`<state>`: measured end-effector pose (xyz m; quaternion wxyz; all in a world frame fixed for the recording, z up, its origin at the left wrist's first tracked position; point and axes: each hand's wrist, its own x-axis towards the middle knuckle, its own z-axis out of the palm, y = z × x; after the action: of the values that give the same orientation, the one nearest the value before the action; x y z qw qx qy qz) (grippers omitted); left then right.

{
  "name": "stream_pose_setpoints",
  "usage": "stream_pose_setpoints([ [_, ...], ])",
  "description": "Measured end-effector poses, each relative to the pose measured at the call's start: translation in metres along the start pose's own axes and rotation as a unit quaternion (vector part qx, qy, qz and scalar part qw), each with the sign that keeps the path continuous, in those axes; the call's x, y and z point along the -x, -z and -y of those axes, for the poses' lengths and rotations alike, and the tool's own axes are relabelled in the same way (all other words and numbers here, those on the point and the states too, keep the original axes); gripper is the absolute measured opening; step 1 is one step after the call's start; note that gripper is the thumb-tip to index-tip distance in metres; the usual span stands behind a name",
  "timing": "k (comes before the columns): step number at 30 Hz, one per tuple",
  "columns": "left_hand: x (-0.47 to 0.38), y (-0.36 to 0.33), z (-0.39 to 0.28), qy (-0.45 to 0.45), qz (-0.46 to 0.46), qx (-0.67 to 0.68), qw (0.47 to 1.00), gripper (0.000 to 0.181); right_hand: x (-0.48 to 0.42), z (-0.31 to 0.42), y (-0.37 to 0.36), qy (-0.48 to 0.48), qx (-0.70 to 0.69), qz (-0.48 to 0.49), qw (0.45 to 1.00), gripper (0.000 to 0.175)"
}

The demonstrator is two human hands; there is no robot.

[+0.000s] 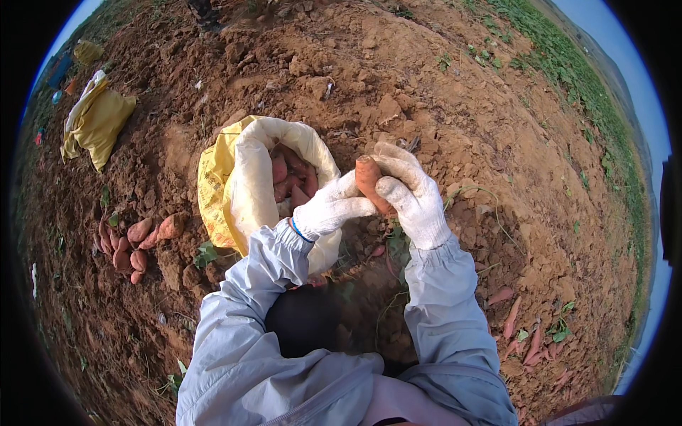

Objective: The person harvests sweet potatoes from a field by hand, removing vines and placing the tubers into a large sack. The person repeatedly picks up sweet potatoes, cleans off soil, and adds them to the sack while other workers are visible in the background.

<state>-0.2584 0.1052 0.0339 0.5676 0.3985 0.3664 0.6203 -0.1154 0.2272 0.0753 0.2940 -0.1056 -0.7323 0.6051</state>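
Observation:
In the middle of the head view I hold one reddish-orange sweet potato [368,181] upright and slightly slanted between both hands. My left hand [335,206], in a white knitted glove, grips it from the left side. On the other side, my right hand [413,191], in a matching glove with soil on its fingers, holds it with thumb and fingers. Just left of my hands stands a yellow and white woven sack [256,181], its rim rolled down. Several sweet potatoes [290,175] lie inside it.
A pile of sweet potatoes [138,242] lies on the soil at the left, with more [533,341] at the lower right. Another yellow sack [100,122] stands at the upper left. Brown clods surround the open sack; green vines [565,58] edge the field.

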Motion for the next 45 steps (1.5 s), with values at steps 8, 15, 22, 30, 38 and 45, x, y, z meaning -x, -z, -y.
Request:
stream_pose_setpoints([
  [8,-0.009,0.017,0.005,-0.154,0.036,-0.217,0.963,0.048,-0.006,-0.005,-0.014,-0.001,-0.111,-0.029,0.993,0.027],
  [15,0.056,0.046,-0.017,-0.072,-0.09,-0.13,0.985,0.088,-0.027,-0.038,-0.067,-0.102,-0.181,0.004,0.978,0.027],
  [22,0.228,0.19,-0.003,-0.345,-0.503,0.152,0.778,0.054,-0.036,-0.085,-0.091,-0.212,-0.062,0.007,0.975,0.043],
  [30,0.421,0.347,0.088,-0.065,-0.862,0.11,0.49,0.035,-0.02,-0.137,-0.084,-0.34,-0.072,-0.017,0.937,0.042],
  [38,0.385,0.297,0.037,0.138,-0.843,-0.029,0.52,0.024,0.054,-0.154,-0.041,-0.401,-0.035,-0.113,0.908,0.045],
  [45,0.139,0.145,-0.009,-0.106,-0.411,-0.16,0.891,0.042,0.203,-0.182,-0.025,-0.493,-0.085,-0.326,0.803,0.035],
])
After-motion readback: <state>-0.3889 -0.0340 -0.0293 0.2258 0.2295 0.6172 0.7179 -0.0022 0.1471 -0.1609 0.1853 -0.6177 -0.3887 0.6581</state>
